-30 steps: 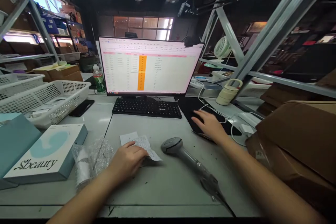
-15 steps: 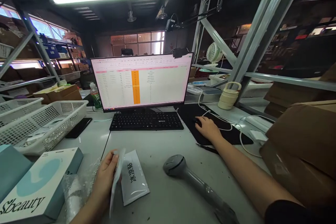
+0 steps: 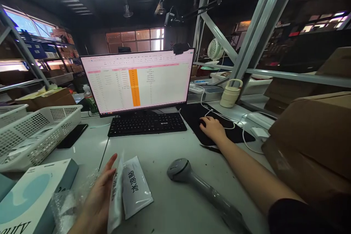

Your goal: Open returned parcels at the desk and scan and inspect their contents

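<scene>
My left hand (image 3: 100,193) holds a white packet (image 3: 116,197) on edge, thumb against its side; the fingers behind it are partly hidden. Just right of it, a flat white sachet (image 3: 136,186) with dark Chinese characters lies on the table. My right hand (image 3: 212,128) is closed over a black computer mouse (image 3: 202,121) on the black mouse pad (image 3: 192,119); most of the mouse is covered. Between my arms rests a grey handheld barcode scanner (image 3: 201,186). A monitor (image 3: 161,84) showing a spreadsheet stands behind a black keyboard (image 3: 148,123).
At left are white plastic baskets (image 3: 52,137), a black phone (image 3: 72,136), a light-blue and white box (image 3: 35,197) and bubble wrap (image 3: 67,204). On the right stand a cream lidded cup (image 3: 231,95), a cardboard box (image 3: 312,139), white cables and a dark pen-like object (image 3: 210,148).
The view has shifted slightly right. My left hand has turned its packet so more of the printed face shows, and its index finger is straighter. My right hand stays on the mouse.
</scene>
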The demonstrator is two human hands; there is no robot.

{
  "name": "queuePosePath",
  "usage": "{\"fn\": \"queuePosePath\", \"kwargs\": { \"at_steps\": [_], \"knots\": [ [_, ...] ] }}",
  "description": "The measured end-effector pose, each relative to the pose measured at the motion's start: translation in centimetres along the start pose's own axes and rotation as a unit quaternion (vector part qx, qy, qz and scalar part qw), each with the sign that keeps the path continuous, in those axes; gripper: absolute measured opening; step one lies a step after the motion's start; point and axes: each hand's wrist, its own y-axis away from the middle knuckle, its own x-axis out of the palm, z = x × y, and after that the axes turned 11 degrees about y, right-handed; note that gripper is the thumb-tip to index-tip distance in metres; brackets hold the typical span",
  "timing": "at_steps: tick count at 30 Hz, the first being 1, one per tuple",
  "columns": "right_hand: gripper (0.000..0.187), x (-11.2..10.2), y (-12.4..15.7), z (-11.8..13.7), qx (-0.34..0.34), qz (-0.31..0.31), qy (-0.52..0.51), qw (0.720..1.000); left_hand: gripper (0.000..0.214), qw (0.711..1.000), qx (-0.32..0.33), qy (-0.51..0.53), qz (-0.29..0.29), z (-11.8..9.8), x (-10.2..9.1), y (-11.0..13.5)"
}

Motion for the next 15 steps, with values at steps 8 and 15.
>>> {"fn": "queuePosePath", "kwargs": {
  "at_steps": [8,15],
  "knots": [
    [0.044,0.0,0.1,0.0,-0.003,-0.004,-0.005,1.000,0.054,0.996,-0.006,-0.079,-0.038,0.5,0.6,0.8],
    [0.045,-0.1,0.1,0.1,-0.002,0.002,-0.002,1.000,0.054,0.975,0.031,-0.214,0.048,1.7,-0.1,0.9]
  ]
}}
